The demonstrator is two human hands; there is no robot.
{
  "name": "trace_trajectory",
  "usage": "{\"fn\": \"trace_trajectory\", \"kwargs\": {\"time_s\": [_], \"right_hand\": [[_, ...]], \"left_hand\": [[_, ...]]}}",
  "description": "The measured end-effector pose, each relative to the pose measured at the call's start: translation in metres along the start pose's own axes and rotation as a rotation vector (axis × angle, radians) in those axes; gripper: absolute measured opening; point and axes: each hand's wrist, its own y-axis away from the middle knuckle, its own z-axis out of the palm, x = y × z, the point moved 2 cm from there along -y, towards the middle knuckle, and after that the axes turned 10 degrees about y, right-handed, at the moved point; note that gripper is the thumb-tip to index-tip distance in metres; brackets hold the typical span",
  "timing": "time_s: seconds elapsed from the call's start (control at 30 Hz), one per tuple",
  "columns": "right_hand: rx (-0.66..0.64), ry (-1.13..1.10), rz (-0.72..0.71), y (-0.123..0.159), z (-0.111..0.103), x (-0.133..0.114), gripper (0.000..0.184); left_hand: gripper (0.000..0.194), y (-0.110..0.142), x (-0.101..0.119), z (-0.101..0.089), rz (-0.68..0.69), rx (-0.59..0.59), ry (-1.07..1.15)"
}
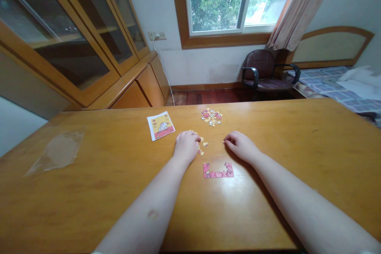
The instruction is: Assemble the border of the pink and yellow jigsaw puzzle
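My left hand (187, 145) rests on the table with its fingers curled, their tips at a yellow puzzle piece (202, 139). More yellow pieces lie around it, one of them a loose piece (205, 144) just right of the fingers; some are partly hidden by the hand. Between the thumb and fingertips of my right hand (240, 146) is a small puzzle piece (224, 141), its picture too small to make out. Nearer to me lies a joined pink puzzle section (218, 174), U-shaped with its gap facing away. Beyond both hands sits a pile of mixed pieces (212, 116).
A picture card (161, 126) with a white animal on yellow and pink lies left of the pile. Farther left is a clear plastic bag (59, 149). Past the wooden table (119, 190) stand a glass-door cabinet (131, 69), an armchair (263, 67) and a bed (330, 83).
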Motion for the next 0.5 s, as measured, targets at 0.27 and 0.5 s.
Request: {"fn": "trace_trajectory", "kwargs": {"time_s": [0.27, 0.5], "right_hand": [[-0.005, 0.000, -0.016, 0.001, -0.001, -0.001, 0.015], [-0.007, -0.004, -0.015, 0.000, 0.000, -0.001, 0.015]], "left_hand": [[0.041, 0.001, 0.002, -0.001, 0.046, -0.025, 0.036], [0.023, 0.005, -0.002, -0.029, -0.083, -0.026, -0.103]]}}
